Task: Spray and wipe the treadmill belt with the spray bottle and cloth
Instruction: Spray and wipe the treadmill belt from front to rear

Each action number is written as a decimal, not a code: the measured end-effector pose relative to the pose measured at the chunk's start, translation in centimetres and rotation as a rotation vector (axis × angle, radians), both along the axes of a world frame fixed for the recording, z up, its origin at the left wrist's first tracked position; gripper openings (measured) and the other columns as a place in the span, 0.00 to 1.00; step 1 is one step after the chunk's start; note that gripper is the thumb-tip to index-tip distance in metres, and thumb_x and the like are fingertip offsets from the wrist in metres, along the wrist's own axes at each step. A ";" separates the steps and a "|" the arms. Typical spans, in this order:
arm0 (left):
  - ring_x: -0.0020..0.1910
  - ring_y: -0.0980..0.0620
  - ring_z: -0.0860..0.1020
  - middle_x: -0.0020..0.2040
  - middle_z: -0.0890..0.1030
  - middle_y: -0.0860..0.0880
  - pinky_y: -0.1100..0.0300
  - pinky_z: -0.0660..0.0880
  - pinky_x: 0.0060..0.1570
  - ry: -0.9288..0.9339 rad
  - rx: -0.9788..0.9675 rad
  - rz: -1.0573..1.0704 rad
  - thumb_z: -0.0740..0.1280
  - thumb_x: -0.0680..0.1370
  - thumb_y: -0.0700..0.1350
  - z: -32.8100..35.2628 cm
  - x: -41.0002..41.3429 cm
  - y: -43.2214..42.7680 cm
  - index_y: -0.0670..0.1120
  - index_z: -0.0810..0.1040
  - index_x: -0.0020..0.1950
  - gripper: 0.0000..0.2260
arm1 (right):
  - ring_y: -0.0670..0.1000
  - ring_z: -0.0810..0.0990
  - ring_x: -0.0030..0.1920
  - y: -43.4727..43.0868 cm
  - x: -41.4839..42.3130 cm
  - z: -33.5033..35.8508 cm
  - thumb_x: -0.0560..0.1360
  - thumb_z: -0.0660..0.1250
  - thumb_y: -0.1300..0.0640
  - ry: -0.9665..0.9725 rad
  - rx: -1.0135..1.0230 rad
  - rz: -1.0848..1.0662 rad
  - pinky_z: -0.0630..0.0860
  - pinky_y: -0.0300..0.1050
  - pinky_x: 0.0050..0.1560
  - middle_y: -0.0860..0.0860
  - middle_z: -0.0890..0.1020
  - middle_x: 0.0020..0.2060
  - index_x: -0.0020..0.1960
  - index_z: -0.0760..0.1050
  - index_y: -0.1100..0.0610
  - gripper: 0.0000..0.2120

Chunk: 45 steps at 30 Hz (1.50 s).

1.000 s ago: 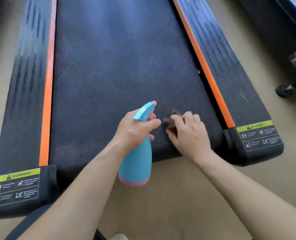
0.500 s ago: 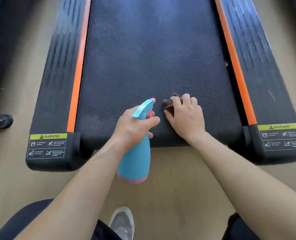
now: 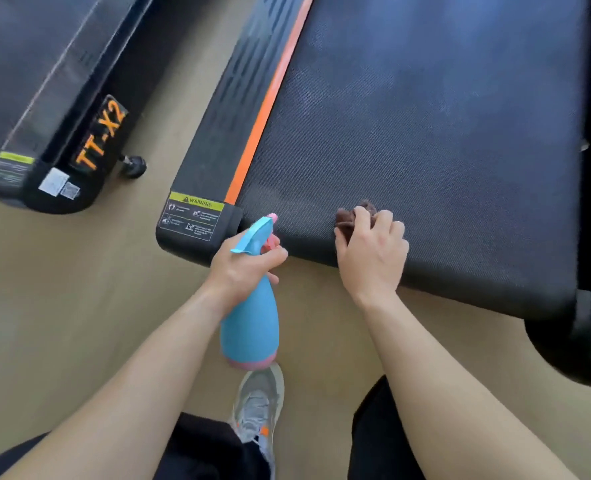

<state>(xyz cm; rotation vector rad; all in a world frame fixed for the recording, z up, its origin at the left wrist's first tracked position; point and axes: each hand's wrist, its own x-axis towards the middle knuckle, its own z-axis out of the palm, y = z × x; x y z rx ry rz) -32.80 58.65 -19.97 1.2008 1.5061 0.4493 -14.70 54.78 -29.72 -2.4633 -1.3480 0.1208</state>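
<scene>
"WARNING" on treadmill label (image 3: 191, 216); "TT-X2", neighbouring machine (image 3: 79, 109)

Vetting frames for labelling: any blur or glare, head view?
Head view: the neighbouring black treadmill is motion-smeared; head view: the blue plastic spray bottle in the left hand and brown cloth in the right hand are sharp; head view: soft bluish sheen on the black textured treadmill belt.

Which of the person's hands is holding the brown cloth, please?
The right hand, pressing the cloth on the belt; the left hand grips the spray bottle.
</scene>
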 end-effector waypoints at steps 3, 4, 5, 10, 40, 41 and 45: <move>0.40 0.48 0.80 0.50 0.80 0.54 0.69 0.77 0.35 0.027 0.017 0.069 0.75 0.78 0.39 -0.2 -1.5 0.1 0.53 0.83 0.68 0.19 | 0.63 0.75 0.51 1.3 -1.9 0.3 0.76 0.69 0.42 0.052 0.023 0.001 0.74 0.56 0.43 0.59 0.76 0.53 0.62 0.76 0.55 0.21; 0.40 0.49 0.79 0.50 0.80 0.55 0.69 0.78 0.35 0.031 0.017 0.087 0.75 0.78 0.39 -0.3 -1.8 0.1 0.52 0.83 0.68 0.20 | 0.63 0.75 0.51 1.6 -2.7 0.5 0.76 0.69 0.42 0.067 0.021 0.026 0.74 0.57 0.44 0.59 0.76 0.53 0.62 0.76 0.55 0.21; 0.41 0.50 0.79 0.50 0.80 0.54 0.67 0.79 0.36 0.031 0.020 0.098 0.76 0.77 0.38 -0.5 -2.1 0.2 0.53 0.82 0.68 0.21 | 0.63 0.74 0.52 1.9 -3.3 0.5 0.76 0.68 0.42 0.071 0.016 0.050 0.73 0.57 0.44 0.59 0.76 0.54 0.63 0.76 0.55 0.21; 0.40 0.52 0.83 0.55 0.82 0.56 0.56 0.84 0.47 0.055 -0.004 0.124 0.77 0.76 0.41 -3.0 -3.3 0.3 0.48 0.83 0.68 0.20 | 0.62 0.74 0.51 2.3 -4.9 -0.4 0.76 0.68 0.42 0.007 0.026 0.049 0.73 0.56 0.42 0.58 0.75 0.54 0.63 0.75 0.54 0.21; 0.33 0.53 0.85 0.42 0.79 0.53 0.53 0.84 0.51 0.143 -0.096 -0.091 0.73 0.69 0.51 -3.4 -6.6 -1.2 0.46 0.83 0.63 0.23 | 0.64 0.73 0.53 0.4 -3.1 -0.7 0.79 0.66 0.43 -0.072 0.081 0.145 0.76 0.60 0.47 0.61 0.74 0.56 0.69 0.72 0.56 0.24; 0.33 0.53 0.85 0.42 0.79 0.53 0.56 0.82 0.49 0.156 -0.095 -0.110 0.73 0.71 0.50 -3.3 -6.4 -1.2 0.46 0.82 0.63 0.21 | 0.64 0.73 0.54 0.5 -2.7 -0.6 0.79 0.65 0.43 -0.068 0.086 0.131 0.76 0.60 0.48 0.61 0.73 0.56 0.69 0.71 0.56 0.24; 0.37 0.51 0.87 0.48 0.84 0.50 0.55 0.83 0.51 0.143 -0.039 -0.118 0.74 0.74 0.49 -2.9 -6.3 -0.6 0.48 0.82 0.65 0.19 | 0.64 0.72 0.56 1.0 -1.9 -0.2 0.80 0.64 0.42 -0.014 0.109 0.096 0.75 0.61 0.51 0.61 0.73 0.58 0.71 0.70 0.56 0.25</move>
